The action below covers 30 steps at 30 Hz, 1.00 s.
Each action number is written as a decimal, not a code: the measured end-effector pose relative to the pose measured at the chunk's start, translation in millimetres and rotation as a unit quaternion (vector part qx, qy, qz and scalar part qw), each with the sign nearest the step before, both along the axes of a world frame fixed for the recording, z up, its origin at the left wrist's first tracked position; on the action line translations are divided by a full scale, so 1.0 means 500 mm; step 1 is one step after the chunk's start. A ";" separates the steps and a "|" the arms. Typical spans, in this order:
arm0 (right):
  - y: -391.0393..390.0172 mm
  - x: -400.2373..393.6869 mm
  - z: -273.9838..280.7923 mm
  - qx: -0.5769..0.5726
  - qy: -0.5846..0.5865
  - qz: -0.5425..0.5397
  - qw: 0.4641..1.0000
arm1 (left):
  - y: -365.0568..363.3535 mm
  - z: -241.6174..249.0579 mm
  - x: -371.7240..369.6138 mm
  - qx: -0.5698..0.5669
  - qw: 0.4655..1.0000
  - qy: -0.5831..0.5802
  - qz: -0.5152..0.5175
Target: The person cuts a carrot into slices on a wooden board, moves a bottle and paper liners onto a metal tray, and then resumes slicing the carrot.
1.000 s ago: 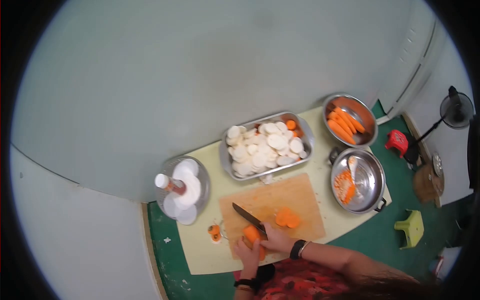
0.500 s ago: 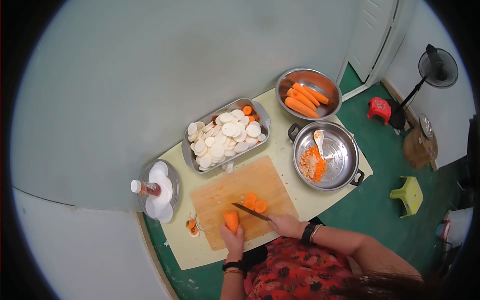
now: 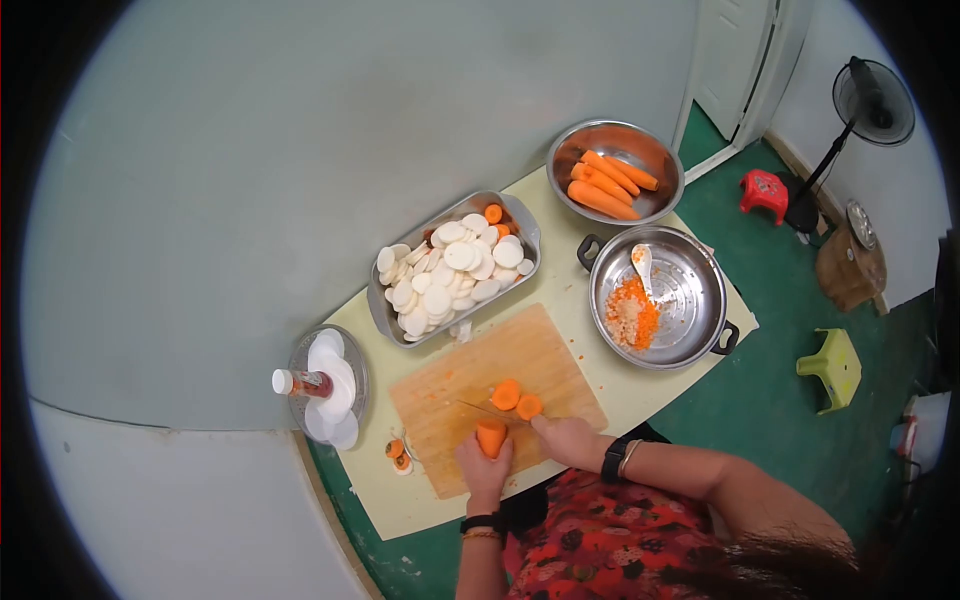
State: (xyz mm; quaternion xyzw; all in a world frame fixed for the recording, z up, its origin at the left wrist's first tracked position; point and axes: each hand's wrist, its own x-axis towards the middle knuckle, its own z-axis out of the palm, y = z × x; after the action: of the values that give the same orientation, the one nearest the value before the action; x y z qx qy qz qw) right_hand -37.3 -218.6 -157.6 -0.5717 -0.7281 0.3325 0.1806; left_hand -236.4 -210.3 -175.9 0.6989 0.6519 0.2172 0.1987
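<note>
My left hand point(image 3: 484, 468) grips a thick piece of carrot point(image 3: 491, 438) near the front edge of the wooden cutting board point(image 3: 450, 385). In my right hand point(image 3: 566, 441) is the handle of a knife point(image 3: 490, 409), its blade pointing left, just above the carrot piece. Round carrot slices point(image 3: 506, 394) lie on the board right behind the blade, beside another slice near my right fingers. The knife's handle is mostly hidden in my fist.
Behind the board stands a metal tray point(image 3: 378, 304) of white slices. A two-handled pan point(image 3: 690, 290) holds chopped bits and a spoon; a bowl point(image 3: 670, 205) holds carrots. At left, a shaker bottle point(image 3: 315, 384) rests on white discs. Stools point(image 3: 838, 368) and a fan point(image 3: 873, 102) stand beyond.
The view has shifted a little. The knife and the carrot piece are closer together, with the blade now turned nearly edge-on. The carrot slices sit slightly differently behind the blade.
</note>
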 end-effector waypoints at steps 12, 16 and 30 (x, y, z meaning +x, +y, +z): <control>-0.001 -0.034 0.068 0.043 -0.018 0.077 0.996 | 0.009 0.002 0.002 -0.069 0.997 -0.001 -0.026; -0.005 -0.046 0.056 0.045 0.003 0.052 0.998 | 0.006 -0.035 -0.006 -0.031 0.999 -0.001 -0.029; -0.004 -0.052 0.067 0.058 -0.030 0.033 0.997 | 0.013 -0.022 0.004 -0.013 0.999 -0.029 -0.041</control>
State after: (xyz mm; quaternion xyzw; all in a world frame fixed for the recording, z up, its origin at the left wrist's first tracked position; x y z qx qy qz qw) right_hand -63.2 -220.4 -124.1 -0.5459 -0.7694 0.2781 0.1805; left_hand -234.4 -203.8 -186.7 0.7157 0.6195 0.2205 0.2355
